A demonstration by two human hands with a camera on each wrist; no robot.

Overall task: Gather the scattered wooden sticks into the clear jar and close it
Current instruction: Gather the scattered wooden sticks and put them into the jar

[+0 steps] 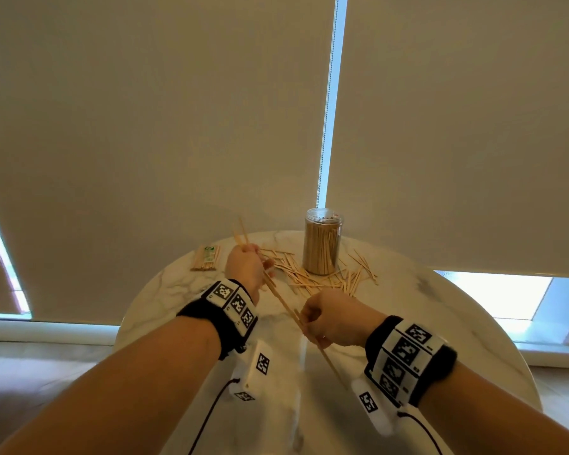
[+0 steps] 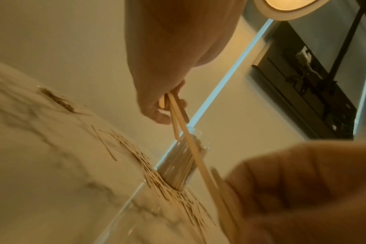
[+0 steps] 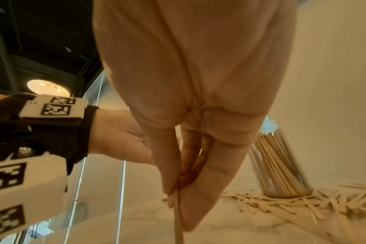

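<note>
Two hands busy over marble worktop [image 1: 424, 307]: left hand [image 1: 245, 267] curled round a few wooden sticks [image 1: 276, 292], right hand [image 1: 330, 323] pinching the near end of one. Clear jar [image 1: 322, 246] upright, lidless, packed with sticks, far side. Loose sticks [image 1: 322, 277] strewn around its base. Bundled packet of sticks [image 1: 207, 257] far left.

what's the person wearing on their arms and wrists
Both forearms are bare, with no sleeves in view. Each wrist carries a black band topped with white blocks printed with black square-pattern markers. A white box-shaped camera unit hangs under each wrist, also marked, with a thin black cable trailing back.
</note>
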